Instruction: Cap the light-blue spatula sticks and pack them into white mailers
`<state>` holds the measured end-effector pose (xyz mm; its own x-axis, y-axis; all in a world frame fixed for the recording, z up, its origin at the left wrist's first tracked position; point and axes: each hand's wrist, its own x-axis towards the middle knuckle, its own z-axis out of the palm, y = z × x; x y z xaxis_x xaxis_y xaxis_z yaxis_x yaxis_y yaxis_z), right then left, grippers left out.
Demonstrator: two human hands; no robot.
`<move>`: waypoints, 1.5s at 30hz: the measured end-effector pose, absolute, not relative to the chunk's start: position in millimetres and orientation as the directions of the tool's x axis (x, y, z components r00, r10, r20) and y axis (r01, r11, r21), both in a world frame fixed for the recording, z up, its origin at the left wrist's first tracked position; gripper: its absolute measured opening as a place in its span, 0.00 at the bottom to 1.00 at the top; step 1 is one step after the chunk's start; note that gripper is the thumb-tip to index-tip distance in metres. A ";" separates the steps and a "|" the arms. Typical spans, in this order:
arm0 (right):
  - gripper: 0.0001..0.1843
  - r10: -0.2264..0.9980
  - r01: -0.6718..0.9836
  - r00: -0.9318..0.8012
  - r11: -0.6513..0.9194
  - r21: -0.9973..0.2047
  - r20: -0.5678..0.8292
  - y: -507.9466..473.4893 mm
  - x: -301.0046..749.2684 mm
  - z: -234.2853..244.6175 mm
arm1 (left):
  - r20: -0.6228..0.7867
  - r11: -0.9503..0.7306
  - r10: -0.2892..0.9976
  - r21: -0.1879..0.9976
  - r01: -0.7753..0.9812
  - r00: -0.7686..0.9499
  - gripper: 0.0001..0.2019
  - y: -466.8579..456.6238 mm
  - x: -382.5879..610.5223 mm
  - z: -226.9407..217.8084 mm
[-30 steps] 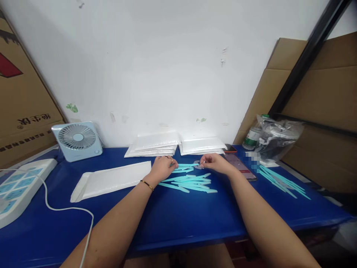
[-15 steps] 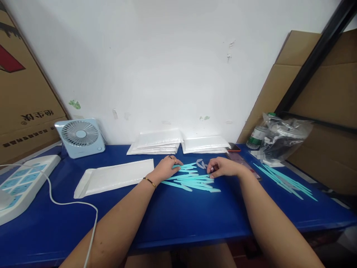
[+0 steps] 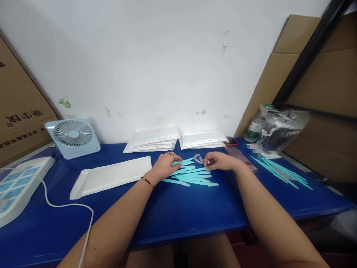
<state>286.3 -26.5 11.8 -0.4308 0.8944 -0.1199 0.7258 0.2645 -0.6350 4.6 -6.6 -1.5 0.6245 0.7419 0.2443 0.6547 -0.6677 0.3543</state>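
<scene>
Several flat turquoise plastic sticks [image 3: 192,175] lie in a loose pile on the blue table [image 3: 173,216]. My left hand [image 3: 164,165], with rings and a thin bracelet, rests on the pile's left end, fingers curled over the sticks. My right hand [image 3: 219,161] is at the pile's far right end, fingers pinched together on a stick's tip. A small grey curved piece [image 3: 198,158] lies just beyond the pile, between my hands.
A white padded envelope [image 3: 111,178] lies left of the pile; two stacks of envelopes [image 3: 175,138] sit by the wall. A small fan [image 3: 73,137], power strip [image 3: 19,186] with white cable, phone [image 3: 241,158], more turquoise sticks [image 3: 281,171], plastic bag [image 3: 281,132], bottle and cardboard surround them.
My right hand dropped from just above the sticks onto the pile's right end. My left hand slid slightly over the sticks. The view shifted a little.
</scene>
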 end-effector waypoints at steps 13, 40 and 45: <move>0.17 0.897 0.543 -0.442 0.277 -0.793 0.011 -29.4 272.7 16.5 | 0.272 -0.699 0.707 0.407 0.588 0.653 0.20 -16.9 13.2 10.6; 0.12 0.912 0.706 -0.384 0.392 -0.590 0.146 -22.3 262.9 1.8 | 0.230 -0.586 0.809 0.260 0.767 0.540 0.09 -2.9 1.3 6.8; 0.16 0.964 0.764 -0.247 0.258 -0.591 0.102 -22.6 280.9 7.5 | 0.247 -0.547 0.837 0.328 0.771 0.488 0.11 2.7 -5.1 3.5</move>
<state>280.9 -22.6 7.5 -0.2466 0.9637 0.1022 0.7644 0.2583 -0.5908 -5.1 2.7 3.5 0.4885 0.8369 0.2469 0.7706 -0.5465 0.3278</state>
